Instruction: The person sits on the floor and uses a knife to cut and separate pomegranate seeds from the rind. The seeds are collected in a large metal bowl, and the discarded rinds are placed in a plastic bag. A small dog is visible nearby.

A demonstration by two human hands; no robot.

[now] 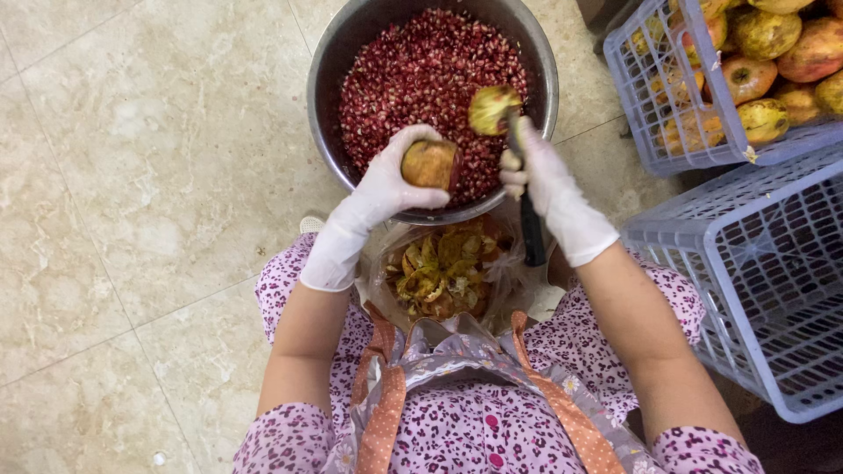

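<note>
Seen from above, our gloved left hand (391, 180) grips a pomegranate half (430, 163) over a steel bowl (327, 70) at twelve o'clock, already heaped with red seeds. Our right hand (549, 180) closes around a dark-handled spoon (527, 189). Emptied peels (443, 268) fill a bag at six; whole pomegranates (768, 53) wait at two. Crates (764, 263) crowd three o'clock; the floor (132, 175) opens toward nine.
</note>
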